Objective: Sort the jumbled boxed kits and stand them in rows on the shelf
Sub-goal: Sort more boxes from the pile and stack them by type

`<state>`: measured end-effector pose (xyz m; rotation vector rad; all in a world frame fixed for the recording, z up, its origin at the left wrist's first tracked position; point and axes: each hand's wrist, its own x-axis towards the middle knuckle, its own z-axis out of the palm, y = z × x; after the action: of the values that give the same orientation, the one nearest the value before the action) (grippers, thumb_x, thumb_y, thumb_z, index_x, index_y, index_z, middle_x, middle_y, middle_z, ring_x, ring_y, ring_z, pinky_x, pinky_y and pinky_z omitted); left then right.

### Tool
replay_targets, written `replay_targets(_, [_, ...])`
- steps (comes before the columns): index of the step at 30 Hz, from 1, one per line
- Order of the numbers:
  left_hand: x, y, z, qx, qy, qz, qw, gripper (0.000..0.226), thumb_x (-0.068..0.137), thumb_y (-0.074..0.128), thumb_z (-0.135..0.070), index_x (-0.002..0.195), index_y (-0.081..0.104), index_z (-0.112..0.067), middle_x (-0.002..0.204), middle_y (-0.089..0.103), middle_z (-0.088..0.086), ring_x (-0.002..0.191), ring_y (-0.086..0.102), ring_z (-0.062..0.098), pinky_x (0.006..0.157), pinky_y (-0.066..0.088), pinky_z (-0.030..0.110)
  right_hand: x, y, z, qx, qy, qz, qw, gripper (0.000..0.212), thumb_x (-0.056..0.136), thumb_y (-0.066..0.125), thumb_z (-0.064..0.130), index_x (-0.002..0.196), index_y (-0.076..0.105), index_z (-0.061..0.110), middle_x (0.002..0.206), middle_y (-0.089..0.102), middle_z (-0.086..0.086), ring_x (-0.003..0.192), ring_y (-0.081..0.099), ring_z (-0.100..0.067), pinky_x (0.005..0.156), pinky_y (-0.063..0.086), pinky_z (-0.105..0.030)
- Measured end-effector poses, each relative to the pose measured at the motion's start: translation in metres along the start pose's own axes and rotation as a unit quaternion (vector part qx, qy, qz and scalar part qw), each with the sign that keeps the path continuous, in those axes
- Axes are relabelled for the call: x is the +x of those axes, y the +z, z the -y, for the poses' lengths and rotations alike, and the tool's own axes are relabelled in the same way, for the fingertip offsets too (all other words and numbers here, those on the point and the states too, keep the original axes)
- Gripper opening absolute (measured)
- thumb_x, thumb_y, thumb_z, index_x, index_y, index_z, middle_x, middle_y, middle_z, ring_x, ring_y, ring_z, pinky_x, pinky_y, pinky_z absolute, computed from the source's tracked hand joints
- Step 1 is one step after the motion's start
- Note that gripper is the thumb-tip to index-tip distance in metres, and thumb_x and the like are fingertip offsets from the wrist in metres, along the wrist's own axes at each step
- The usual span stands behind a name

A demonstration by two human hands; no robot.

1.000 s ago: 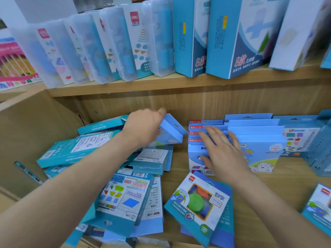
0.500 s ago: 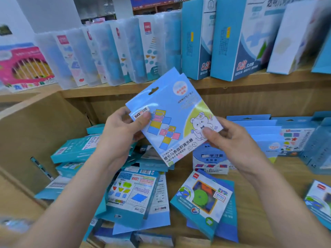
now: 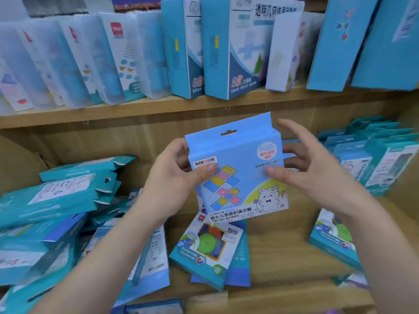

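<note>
Wooden shelving [image 3: 283, 257]: two boards are seen, with a wooden back panel between them; the lower board carries the kits being sorted.
Upper board [image 3: 136, 109]: a leaning row of translucent cases [image 3: 90, 64] is stood on the left, and tall blue boxes [image 3: 226, 53] are stood to their right.
Jumbled pile [image 3: 56, 196]: teal and blue kits are heaped flat and askew at the left of the lower board, overlapping one another.
Standing row [image 3: 374, 159]: teal kits are stood upright, one behind another, at the right end of the lower board against the side wall.
Green-disc kit [image 3: 208, 248]: it is laid flat near the middle of the lower board, on top of another blue box, below the hands.
Light-blue kit [image 3: 238, 173]: it is held in the air above the lower board, between both hands, nearly upright with its printed front turned to the camera; coloured squares and a white bear are printed on it.
Left hand [image 3: 172, 177]: the kit's left edge is gripped, thumb on the front and fingers curled behind.
Right hand [image 3: 317, 173]: the kit's right side is pinched, thumb pressed on the front and lower fingers behind; the index finger is raised clear of the box.
Hang slot [image 3: 229, 132]: it is cut in the kit's top flap.
</note>
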<state>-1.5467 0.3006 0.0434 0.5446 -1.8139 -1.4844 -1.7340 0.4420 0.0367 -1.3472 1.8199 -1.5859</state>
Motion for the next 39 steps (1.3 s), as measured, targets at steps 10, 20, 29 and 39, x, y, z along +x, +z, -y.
replay_targets(10, [0.048, 0.045, 0.038, 0.226, 0.058, -0.050, 0.971, 0.049, 0.073, 0.078, -0.007, 0.111, 0.055, -0.027, 0.112, 0.061, -0.007, 0.105, 0.058, 0.010, 0.089, 0.051, 0.034, 0.001, -0.094, -0.070, -0.072, 0.049, -0.092, 0.992, 0.057, 0.074, 0.076, 0.000, 0.110, 0.051, 0.037, 0.103, 0.069, -0.005, 0.087, 0.069, -0.017, 0.075, 0.057, -0.031])
replay_targets(20, [0.050, 0.040, 0.101, 0.481, -0.048, -0.030, 0.875, 0.093, 0.068, 0.082, -0.027, 0.144, 0.029, -0.022, 0.146, 0.033, 0.001, 0.130, 0.038, 0.025, 0.107, 0.032, 0.035, 0.028, -0.072, -0.142, -0.032, 0.082, -0.039, 0.995, 0.055, 0.074, 0.074, -0.004, 0.102, 0.052, 0.038, 0.106, 0.067, 0.004, 0.092, 0.067, -0.011, 0.083, 0.053, -0.030])
replay_targets(29, [0.056, 0.042, 0.111, 0.435, -0.103, -0.078, 0.891, 0.094, 0.069, 0.081, -0.018, 0.143, 0.025, -0.031, 0.130, 0.053, 0.005, 0.113, 0.054, 0.026, 0.089, 0.046, 0.037, 0.036, -0.045, -0.160, -0.126, 0.074, -0.059, 0.987, 0.059, 0.079, 0.072, 0.001, 0.124, 0.040, 0.024, 0.124, 0.051, 0.010, 0.101, 0.058, -0.008, 0.080, 0.049, -0.015])
replay_targets(39, [0.056, 0.041, 0.119, 0.427, -0.134, -0.076, 0.891, 0.090, 0.076, 0.077, -0.023, 0.144, 0.019, -0.034, 0.109, 0.066, -0.001, 0.086, 0.060, 0.023, 0.067, 0.042, 0.028, 0.033, -0.034, -0.143, -0.192, 0.113, -0.020, 0.975, 0.086, 0.082, 0.073, 0.013, 0.149, 0.019, 0.021, 0.103, 0.059, 0.005, 0.088, 0.044, -0.005, 0.054, 0.031, 0.006])
